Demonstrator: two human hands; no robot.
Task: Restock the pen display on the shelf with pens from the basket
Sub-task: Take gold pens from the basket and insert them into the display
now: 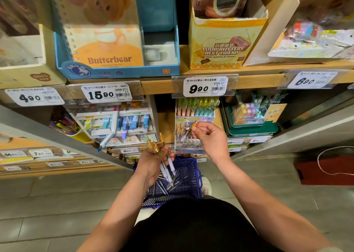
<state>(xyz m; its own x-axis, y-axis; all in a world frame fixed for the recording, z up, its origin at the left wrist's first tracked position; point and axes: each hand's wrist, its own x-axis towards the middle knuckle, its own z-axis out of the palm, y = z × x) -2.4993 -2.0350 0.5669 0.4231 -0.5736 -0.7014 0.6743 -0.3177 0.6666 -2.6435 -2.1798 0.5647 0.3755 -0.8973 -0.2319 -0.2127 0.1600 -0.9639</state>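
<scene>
A clear pen display (193, 129) stands on the lower shelf, with pastel pens in its back rows and several empty holes in front. My right hand (210, 138) pinches one gold-topped pen (189, 130), tilted, with its tip down over the front holes. My left hand (153, 161) grips a bunch of pens (165, 161), gold tops up and clear barrels pointing down. Below it on the floor sits a blue basket (193, 182) with several loose pens inside.
A white stationery display (118, 123) stands left of the pen display, with a loose pen leaning off its front. A green tray (251, 129) of goods stands to the right. Price tags line the shelf edges. A red bag (325, 169) lies on the floor at right.
</scene>
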